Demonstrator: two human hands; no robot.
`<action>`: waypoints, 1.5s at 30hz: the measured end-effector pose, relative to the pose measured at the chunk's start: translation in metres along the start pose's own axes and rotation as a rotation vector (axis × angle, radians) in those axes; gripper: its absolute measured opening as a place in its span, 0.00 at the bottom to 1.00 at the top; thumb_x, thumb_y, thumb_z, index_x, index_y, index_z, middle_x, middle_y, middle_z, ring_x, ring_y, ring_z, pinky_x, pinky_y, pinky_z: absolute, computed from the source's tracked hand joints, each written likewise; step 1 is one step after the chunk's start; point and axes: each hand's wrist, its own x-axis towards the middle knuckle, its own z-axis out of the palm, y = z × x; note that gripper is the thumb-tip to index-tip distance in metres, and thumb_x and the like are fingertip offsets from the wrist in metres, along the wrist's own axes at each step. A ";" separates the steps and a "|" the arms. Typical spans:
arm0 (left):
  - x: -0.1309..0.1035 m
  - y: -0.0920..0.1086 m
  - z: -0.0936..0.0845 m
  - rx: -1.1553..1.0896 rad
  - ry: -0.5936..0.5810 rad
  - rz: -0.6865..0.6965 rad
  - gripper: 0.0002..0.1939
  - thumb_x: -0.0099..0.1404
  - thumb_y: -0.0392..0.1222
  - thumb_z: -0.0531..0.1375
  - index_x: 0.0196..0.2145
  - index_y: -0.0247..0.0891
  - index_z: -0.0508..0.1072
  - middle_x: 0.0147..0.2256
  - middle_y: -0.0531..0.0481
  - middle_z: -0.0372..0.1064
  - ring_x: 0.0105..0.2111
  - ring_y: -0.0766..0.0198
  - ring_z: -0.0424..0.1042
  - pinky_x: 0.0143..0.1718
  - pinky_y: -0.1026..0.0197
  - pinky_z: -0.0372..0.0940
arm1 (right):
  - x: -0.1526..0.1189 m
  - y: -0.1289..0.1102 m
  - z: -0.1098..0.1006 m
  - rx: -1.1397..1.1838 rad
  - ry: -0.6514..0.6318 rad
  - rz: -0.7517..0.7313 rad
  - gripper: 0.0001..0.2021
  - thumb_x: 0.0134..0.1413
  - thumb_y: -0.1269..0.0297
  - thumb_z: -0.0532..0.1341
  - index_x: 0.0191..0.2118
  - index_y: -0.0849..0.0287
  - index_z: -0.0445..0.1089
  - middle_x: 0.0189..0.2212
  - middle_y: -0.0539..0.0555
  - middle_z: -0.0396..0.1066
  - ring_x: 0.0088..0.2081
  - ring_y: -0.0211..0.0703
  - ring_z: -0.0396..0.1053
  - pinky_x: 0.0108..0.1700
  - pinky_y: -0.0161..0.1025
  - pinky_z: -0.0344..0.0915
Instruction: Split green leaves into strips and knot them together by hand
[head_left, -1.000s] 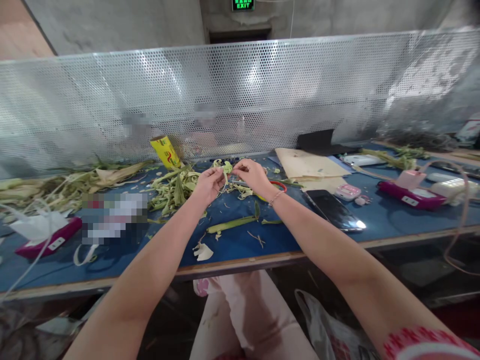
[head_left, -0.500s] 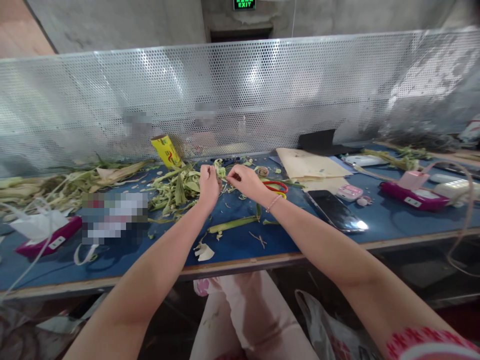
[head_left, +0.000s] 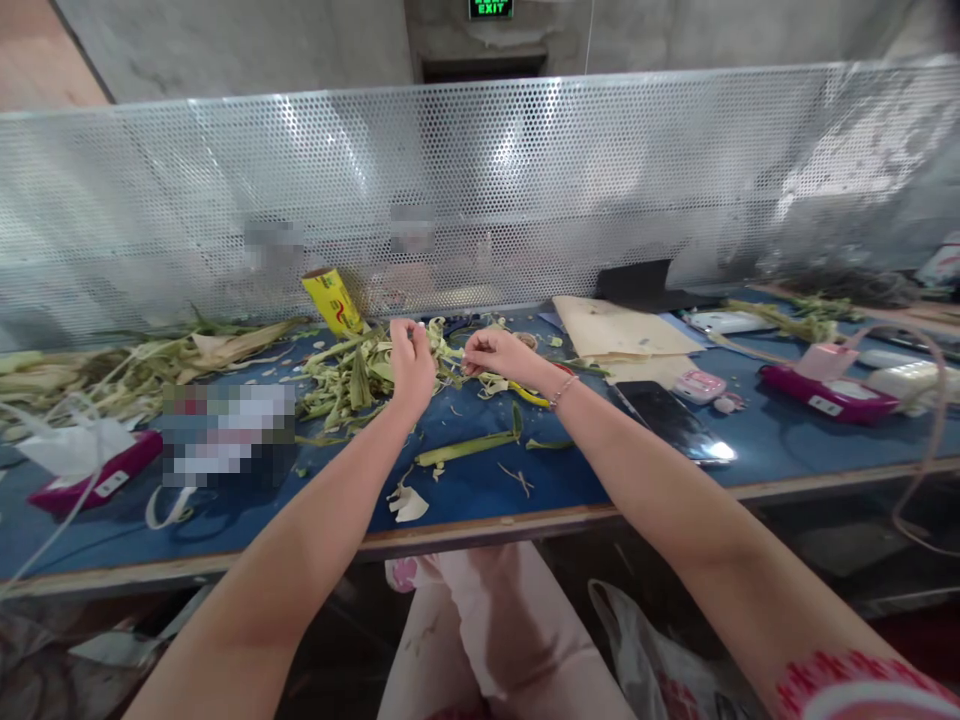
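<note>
My left hand [head_left: 412, 362] is raised over a heap of pale green husk strips [head_left: 349, 375], its fingers pinched together. Just right of it, my right hand [head_left: 496, 356] is also pinched, a short gap away. Pale curled green strips [head_left: 441, 345] show between the two hands; whether they lie in my fingers or behind them is not clear. Under my right hand, a yellow loop handle [head_left: 531, 396] is partly covered by the wrist. A long green stalk piece [head_left: 466, 450] and a white scrap [head_left: 408, 504] lie nearer the front edge.
A yellow tube [head_left: 334, 300] leans by the perforated metal screen [head_left: 480, 180]. To the right are brown paper sheets [head_left: 626, 330], a black phone [head_left: 675, 422] and a magenta box [head_left: 829, 392]. Another magenta box [head_left: 97, 475] with tissue and more dry husks [head_left: 150, 375] occupy the left.
My hands have drawn slightly apart: the left moved a little left and up, the right a little to the right. My right wrist now covers more of the red loop.
</note>
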 end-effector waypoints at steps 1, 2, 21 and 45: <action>-0.002 0.001 0.001 0.061 0.018 0.053 0.13 0.59 0.53 0.54 0.32 0.41 0.59 0.21 0.58 0.51 0.19 0.71 0.53 0.24 0.66 0.51 | 0.000 -0.001 0.003 0.082 0.001 0.014 0.06 0.46 0.66 0.60 0.24 0.60 0.62 0.20 0.48 0.65 0.25 0.34 0.67 0.32 0.35 0.67; -0.004 0.003 0.002 0.122 0.041 0.113 0.12 0.59 0.52 0.54 0.31 0.41 0.59 0.21 0.57 0.52 0.19 0.71 0.53 0.25 0.65 0.51 | 0.000 -0.002 0.007 0.169 0.008 0.016 0.08 0.46 0.63 0.60 0.24 0.60 0.62 0.21 0.47 0.64 0.25 0.33 0.66 0.32 0.35 0.67; -0.016 0.007 0.008 0.305 -0.005 0.248 0.09 0.57 0.45 0.58 0.29 0.40 0.60 0.22 0.56 0.54 0.21 0.68 0.54 0.28 0.63 0.49 | -0.005 -0.013 0.045 0.360 0.226 0.083 0.12 0.54 0.60 0.52 0.23 0.57 0.53 0.10 0.40 0.48 0.10 0.28 0.46 0.13 0.28 0.44; -0.022 0.017 0.024 0.019 -0.068 -0.017 0.17 0.57 0.56 0.54 0.29 0.41 0.54 0.17 0.61 0.46 0.13 0.75 0.46 0.18 0.65 0.44 | 0.000 -0.006 0.018 -0.055 0.597 -0.301 0.04 0.50 0.64 0.53 0.29 0.56 0.62 0.24 0.47 0.58 0.27 0.33 0.57 0.27 0.32 0.54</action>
